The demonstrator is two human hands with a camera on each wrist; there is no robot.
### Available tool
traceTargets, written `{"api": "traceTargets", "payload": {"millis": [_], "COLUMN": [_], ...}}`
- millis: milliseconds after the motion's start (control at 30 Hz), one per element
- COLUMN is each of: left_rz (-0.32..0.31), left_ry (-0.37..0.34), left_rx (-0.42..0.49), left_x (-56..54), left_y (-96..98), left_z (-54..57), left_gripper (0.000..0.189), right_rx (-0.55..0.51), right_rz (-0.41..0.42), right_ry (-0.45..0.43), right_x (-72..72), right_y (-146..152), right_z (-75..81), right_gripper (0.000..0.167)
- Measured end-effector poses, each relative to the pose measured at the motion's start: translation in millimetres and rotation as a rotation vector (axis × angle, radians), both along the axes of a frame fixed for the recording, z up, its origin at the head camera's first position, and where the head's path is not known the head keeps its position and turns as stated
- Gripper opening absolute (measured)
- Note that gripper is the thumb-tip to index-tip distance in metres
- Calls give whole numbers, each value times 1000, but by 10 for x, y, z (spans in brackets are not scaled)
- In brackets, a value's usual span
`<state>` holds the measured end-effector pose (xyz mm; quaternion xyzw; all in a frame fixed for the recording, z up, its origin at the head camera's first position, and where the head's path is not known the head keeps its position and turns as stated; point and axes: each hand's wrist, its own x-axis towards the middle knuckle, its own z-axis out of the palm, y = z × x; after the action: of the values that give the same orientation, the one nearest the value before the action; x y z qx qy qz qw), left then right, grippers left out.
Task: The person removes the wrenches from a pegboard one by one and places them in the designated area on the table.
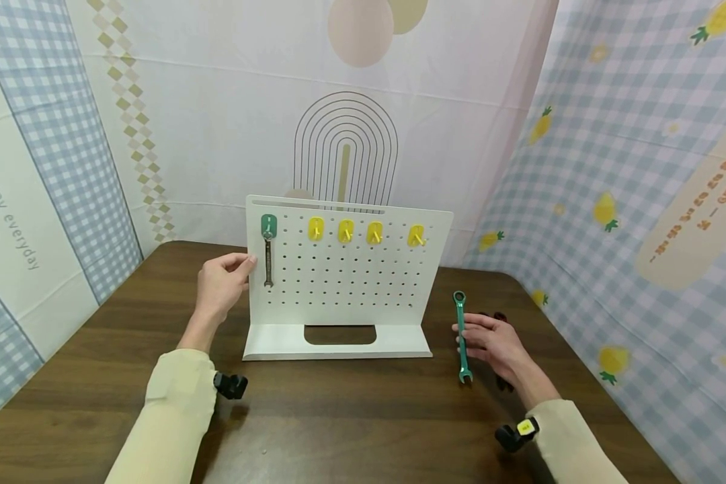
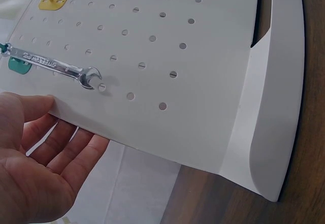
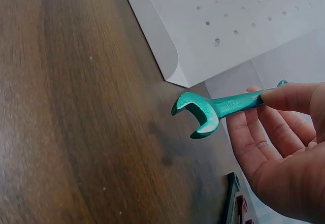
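Note:
A white pegboard (image 1: 351, 282) stands upright on its foot on the table. My left hand (image 1: 222, 282) pinches its left edge, thumb on the front face and fingers behind. Beside that thumb, a silver wrench (image 1: 269, 262) hangs from a green hook (image 1: 269, 224), open end down. To the right of the board, my right hand (image 1: 490, 343) holds a green combination wrench (image 1: 461, 323) between thumb and fingers. Its ring end points up and its open end (image 3: 200, 115) down, over the table in the right wrist view.
Several yellow hooks (image 1: 346, 231) sit in a row along the board's upper part. Dark tools (image 3: 231, 196) lie on the wooden table (image 1: 339, 417) beneath and behind my right hand. Patterned cloth (image 1: 230, 121) hangs behind and at both sides.

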<state>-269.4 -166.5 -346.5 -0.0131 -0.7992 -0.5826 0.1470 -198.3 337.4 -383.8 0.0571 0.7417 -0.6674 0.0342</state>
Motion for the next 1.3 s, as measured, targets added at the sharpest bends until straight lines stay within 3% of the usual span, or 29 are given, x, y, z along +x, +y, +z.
{"api": "traceTargets", "payload": {"millis": [500,767,1300], "left_rz": [0,-2,-5], "left_ry": [-2,9,12], "left_rx": [-5,-12,-2], "left_x": [-4,3,-4], "left_y": [0,0,0], "left_z": [10,5,-1], "left_gripper": [44,44,44], "right_rx": [20,23,59], "right_rz": [-10,-26,14], "right_ry": [-20,-45,-58], "right_x": [29,39,-21], "right_y": [110,183,289], "right_z": [-58,-114,-183], "right_gripper": [57,53,54]}}
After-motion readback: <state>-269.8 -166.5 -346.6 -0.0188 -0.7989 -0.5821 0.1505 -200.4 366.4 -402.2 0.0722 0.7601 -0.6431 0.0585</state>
